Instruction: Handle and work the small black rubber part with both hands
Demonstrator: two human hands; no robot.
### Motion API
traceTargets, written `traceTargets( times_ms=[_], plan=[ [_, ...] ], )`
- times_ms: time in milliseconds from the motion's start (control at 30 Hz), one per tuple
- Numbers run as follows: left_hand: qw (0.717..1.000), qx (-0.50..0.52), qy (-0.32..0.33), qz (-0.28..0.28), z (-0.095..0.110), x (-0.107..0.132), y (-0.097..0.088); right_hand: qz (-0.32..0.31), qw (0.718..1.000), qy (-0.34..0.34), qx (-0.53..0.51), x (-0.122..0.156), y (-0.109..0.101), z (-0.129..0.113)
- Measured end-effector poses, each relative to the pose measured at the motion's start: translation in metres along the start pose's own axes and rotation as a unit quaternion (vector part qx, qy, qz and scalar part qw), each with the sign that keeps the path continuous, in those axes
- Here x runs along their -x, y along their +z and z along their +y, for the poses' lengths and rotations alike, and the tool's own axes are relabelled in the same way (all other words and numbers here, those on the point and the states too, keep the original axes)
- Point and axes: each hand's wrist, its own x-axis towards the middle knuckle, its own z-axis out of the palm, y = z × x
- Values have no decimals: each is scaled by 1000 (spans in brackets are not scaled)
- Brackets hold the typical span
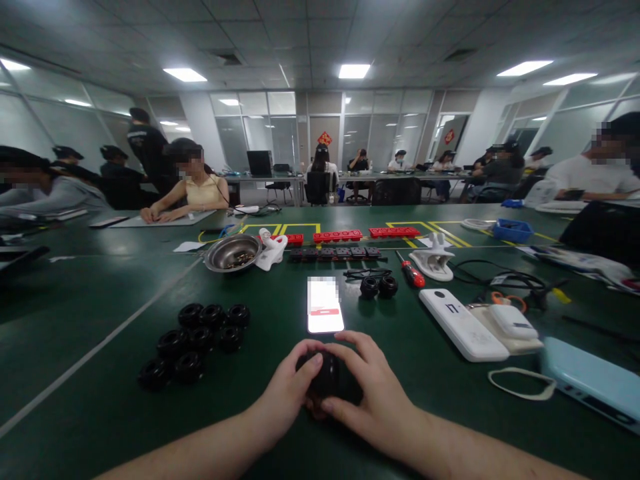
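Both my hands are wrapped round one small black rubber wheel [325, 375] at the near edge of the green table [100, 320]. My left hand [287, 390] curls its fingers over the wheel's left side. My right hand [373, 390] covers its right side, thumb underneath. Just beyond the hands lies a lit phone [325, 305]. To the left sits a cluster of several black wheels [195, 340]. Two more black wheels [379, 287] rest past the phone on the right.
A metal bowl [233, 253] of small parts, red strips [338, 235], black strip [335, 253], a red-handled screwdriver [411, 270], white power banks [463, 325] and cables [505, 277] lie further back. Other people sit round this table and tables behind.
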Motion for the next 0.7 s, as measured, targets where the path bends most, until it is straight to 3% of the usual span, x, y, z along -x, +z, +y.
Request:
traceTargets(
  times_ms=[200, 467, 700],
  plan=[
    [1000, -22, 15, -13, -2, 4, 1, 16, 999, 35, -11, -1, -2, -1],
    [1000, -5, -23, -20, 2, -1, 1, 14, 999, -48, -15, -3, 0, -2],
    [1000, -4, -3, 5, -2, -2, 0, -3, 999, -24, -24, -2, -1, -3]
  ],
)
